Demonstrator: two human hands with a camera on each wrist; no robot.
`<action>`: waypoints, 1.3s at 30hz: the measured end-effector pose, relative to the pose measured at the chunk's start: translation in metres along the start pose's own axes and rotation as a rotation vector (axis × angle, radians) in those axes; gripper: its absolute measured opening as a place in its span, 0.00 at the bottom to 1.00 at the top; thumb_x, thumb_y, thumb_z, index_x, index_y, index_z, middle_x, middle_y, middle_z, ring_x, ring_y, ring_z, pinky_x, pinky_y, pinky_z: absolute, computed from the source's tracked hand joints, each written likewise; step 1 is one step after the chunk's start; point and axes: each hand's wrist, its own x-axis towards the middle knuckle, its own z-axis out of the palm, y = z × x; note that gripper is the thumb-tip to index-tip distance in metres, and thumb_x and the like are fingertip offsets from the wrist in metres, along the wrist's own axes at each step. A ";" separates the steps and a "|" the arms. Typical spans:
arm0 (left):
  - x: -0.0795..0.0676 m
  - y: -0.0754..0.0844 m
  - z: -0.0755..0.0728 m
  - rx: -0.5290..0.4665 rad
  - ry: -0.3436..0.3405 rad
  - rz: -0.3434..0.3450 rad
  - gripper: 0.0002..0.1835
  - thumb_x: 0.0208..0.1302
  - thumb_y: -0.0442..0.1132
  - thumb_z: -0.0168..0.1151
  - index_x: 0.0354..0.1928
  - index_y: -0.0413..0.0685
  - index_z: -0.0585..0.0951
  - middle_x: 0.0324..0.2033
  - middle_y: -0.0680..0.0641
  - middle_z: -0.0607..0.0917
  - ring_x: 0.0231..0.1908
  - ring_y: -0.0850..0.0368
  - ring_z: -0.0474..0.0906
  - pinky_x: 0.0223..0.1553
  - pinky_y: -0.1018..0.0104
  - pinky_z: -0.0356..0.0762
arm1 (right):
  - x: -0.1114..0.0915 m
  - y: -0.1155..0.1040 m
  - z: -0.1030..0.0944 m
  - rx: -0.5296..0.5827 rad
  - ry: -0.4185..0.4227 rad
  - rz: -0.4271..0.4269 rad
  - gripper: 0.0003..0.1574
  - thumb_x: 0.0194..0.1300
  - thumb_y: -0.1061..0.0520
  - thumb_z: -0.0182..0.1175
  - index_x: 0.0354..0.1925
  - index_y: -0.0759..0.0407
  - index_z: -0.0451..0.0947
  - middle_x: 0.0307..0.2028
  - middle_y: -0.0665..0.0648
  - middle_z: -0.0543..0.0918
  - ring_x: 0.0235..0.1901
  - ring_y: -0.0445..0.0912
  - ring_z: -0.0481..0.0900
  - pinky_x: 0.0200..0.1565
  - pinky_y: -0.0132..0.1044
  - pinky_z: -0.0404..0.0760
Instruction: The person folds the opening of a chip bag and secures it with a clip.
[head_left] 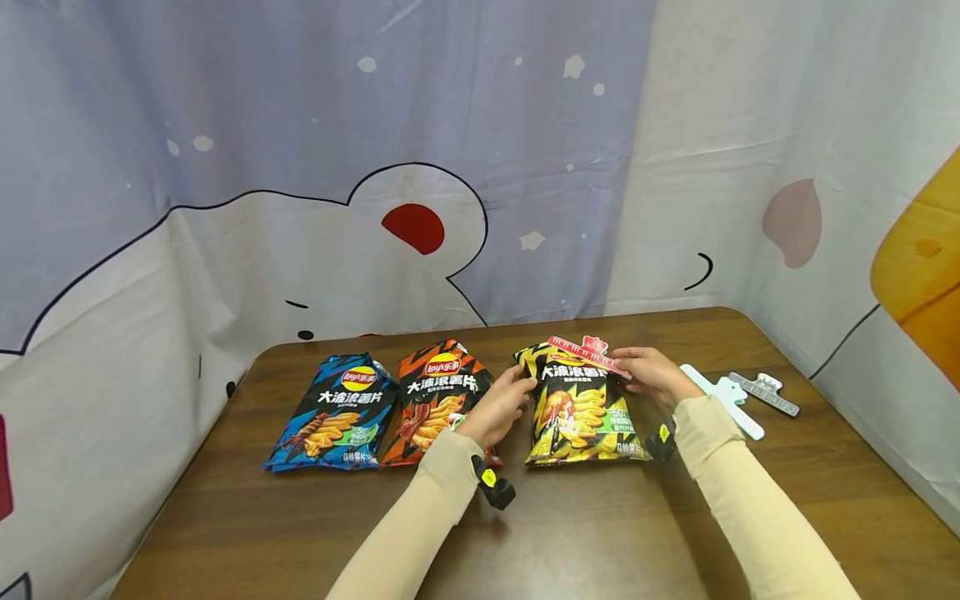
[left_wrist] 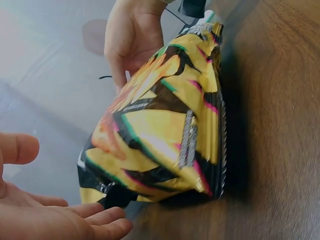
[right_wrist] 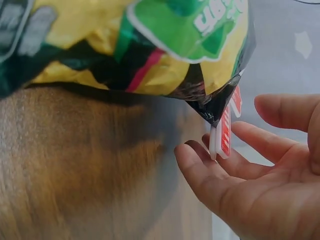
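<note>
A yellow and black bag of potato chips (head_left: 573, 412) lies on the table, with a red and white sealing clip (head_left: 585, 353) across its top end. My left hand (head_left: 498, 407) is at the bag's upper left side, its fingers extended and the thumb apart. In the left wrist view, those fingertips (left_wrist: 112, 220) come right at the bag's corner. At the clip's right end is my right hand (head_left: 654, 373), fingers loosely bent. The right wrist view shows the thumb away from the clip (right_wrist: 223, 135) and the fingers close beside its end.
To the left lie an orange chip bag (head_left: 431, 400), partly behind my left forearm, and a blue chip bag (head_left: 330, 417). A white and mint clip (head_left: 731, 392) and a grey clip (head_left: 772, 395) lie on the right. A patterned curtain (head_left: 540, 167) hangs behind the table (head_left: 300, 533).
</note>
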 end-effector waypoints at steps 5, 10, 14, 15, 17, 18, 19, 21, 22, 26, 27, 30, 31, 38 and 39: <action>-0.005 0.004 -0.008 -0.017 -0.024 0.017 0.35 0.73 0.41 0.46 0.75 0.42 0.46 0.73 0.33 0.53 0.71 0.34 0.50 0.70 0.40 0.46 | -0.004 -0.004 0.000 -0.015 0.011 0.007 0.35 0.74 0.57 0.44 0.71 0.72 0.51 0.69 0.75 0.57 0.67 0.62 0.60 0.60 0.53 0.70; -0.009 0.010 -0.016 -0.022 -0.020 0.035 0.35 0.73 0.41 0.47 0.75 0.41 0.46 0.73 0.33 0.53 0.72 0.33 0.49 0.71 0.40 0.45 | -0.005 -0.008 0.000 0.005 0.020 0.011 0.36 0.74 0.56 0.44 0.72 0.72 0.48 0.70 0.75 0.55 0.70 0.64 0.55 0.65 0.58 0.62; -0.013 0.015 -0.024 -0.010 -0.015 0.042 0.35 0.72 0.41 0.47 0.75 0.41 0.47 0.72 0.34 0.54 0.72 0.34 0.49 0.71 0.41 0.44 | -0.007 -0.012 0.001 0.017 0.041 -0.005 0.37 0.74 0.55 0.44 0.72 0.73 0.47 0.68 0.76 0.58 0.67 0.63 0.59 0.66 0.58 0.62; -0.014 0.017 -0.026 -0.005 -0.017 0.044 0.35 0.72 0.41 0.47 0.75 0.41 0.47 0.72 0.34 0.55 0.72 0.34 0.49 0.71 0.41 0.44 | -0.008 -0.013 0.001 0.016 0.045 -0.011 0.37 0.75 0.55 0.43 0.72 0.73 0.46 0.68 0.76 0.58 0.67 0.63 0.60 0.66 0.57 0.62; -0.017 0.020 -0.030 0.017 -0.019 0.045 0.34 0.73 0.41 0.47 0.75 0.42 0.48 0.72 0.35 0.55 0.72 0.35 0.49 0.72 0.42 0.44 | -0.009 -0.016 0.001 0.028 0.052 -0.021 0.38 0.75 0.55 0.43 0.72 0.72 0.44 0.68 0.76 0.57 0.67 0.63 0.60 0.67 0.57 0.61; -0.019 0.021 -0.033 0.028 -0.019 0.047 0.34 0.73 0.42 0.47 0.75 0.42 0.49 0.72 0.35 0.56 0.72 0.36 0.49 0.71 0.42 0.44 | -0.010 -0.017 0.001 0.029 0.054 -0.025 0.39 0.75 0.54 0.43 0.73 0.72 0.43 0.69 0.76 0.56 0.68 0.64 0.59 0.67 0.57 0.60; -0.020 0.022 -0.035 0.036 -0.018 0.049 0.33 0.73 0.42 0.47 0.75 0.43 0.50 0.72 0.35 0.56 0.72 0.36 0.50 0.71 0.42 0.45 | -0.012 -0.018 0.002 0.031 0.056 -0.030 0.39 0.75 0.54 0.43 0.73 0.72 0.42 0.69 0.76 0.55 0.68 0.64 0.58 0.68 0.56 0.59; -0.023 0.025 -0.039 0.054 -0.016 0.049 0.32 0.74 0.43 0.46 0.75 0.44 0.51 0.72 0.37 0.57 0.72 0.37 0.50 0.71 0.42 0.46 | -0.013 -0.021 0.002 0.038 0.053 -0.042 0.41 0.75 0.54 0.44 0.73 0.71 0.39 0.71 0.76 0.51 0.70 0.65 0.54 0.69 0.56 0.57; -0.024 0.026 -0.041 0.059 -0.014 0.049 0.32 0.74 0.43 0.46 0.75 0.45 0.51 0.72 0.37 0.57 0.72 0.37 0.50 0.71 0.43 0.46 | -0.014 -0.022 0.003 0.037 0.057 -0.043 0.41 0.75 0.54 0.44 0.74 0.71 0.38 0.71 0.76 0.49 0.70 0.65 0.53 0.69 0.56 0.56; -0.028 0.029 -0.047 0.079 -0.006 0.063 0.32 0.74 0.42 0.46 0.75 0.44 0.52 0.72 0.37 0.58 0.72 0.38 0.52 0.71 0.43 0.48 | -0.018 -0.026 0.006 0.042 0.081 -0.066 0.43 0.75 0.54 0.44 0.74 0.71 0.36 0.71 0.77 0.46 0.71 0.67 0.51 0.70 0.57 0.53; -0.029 0.029 -0.049 0.088 -0.002 0.071 0.32 0.74 0.42 0.47 0.75 0.44 0.52 0.72 0.37 0.57 0.72 0.38 0.52 0.71 0.43 0.48 | -0.019 -0.028 0.008 0.041 0.095 -0.070 0.43 0.75 0.54 0.45 0.74 0.71 0.36 0.72 0.77 0.46 0.71 0.67 0.51 0.70 0.57 0.53; -0.033 0.030 -0.055 0.156 0.024 0.103 0.32 0.74 0.43 0.47 0.74 0.43 0.53 0.72 0.37 0.58 0.72 0.40 0.54 0.71 0.44 0.51 | -0.022 -0.033 0.012 0.048 0.135 -0.086 0.43 0.75 0.53 0.45 0.74 0.70 0.36 0.72 0.76 0.46 0.71 0.67 0.50 0.70 0.57 0.53; -0.034 0.031 -0.057 0.183 0.038 0.112 0.31 0.74 0.44 0.47 0.74 0.44 0.54 0.72 0.37 0.59 0.71 0.40 0.55 0.70 0.44 0.52 | -0.023 -0.035 0.014 0.048 0.149 -0.087 0.44 0.75 0.52 0.45 0.74 0.70 0.36 0.72 0.75 0.46 0.71 0.67 0.49 0.70 0.57 0.53; -0.043 0.035 -0.077 0.292 0.110 0.167 0.30 0.74 0.45 0.48 0.74 0.49 0.57 0.71 0.41 0.62 0.71 0.43 0.56 0.70 0.46 0.55 | -0.033 -0.049 0.027 0.024 0.236 -0.111 0.44 0.75 0.48 0.44 0.75 0.64 0.37 0.74 0.71 0.45 0.73 0.65 0.46 0.70 0.58 0.51; -0.044 0.036 -0.080 0.297 0.124 0.167 0.29 0.74 0.45 0.48 0.74 0.50 0.58 0.71 0.42 0.62 0.71 0.44 0.56 0.69 0.46 0.55 | -0.034 -0.051 0.030 0.029 0.243 -0.119 0.44 0.75 0.48 0.44 0.75 0.64 0.37 0.74 0.70 0.44 0.73 0.64 0.45 0.71 0.57 0.50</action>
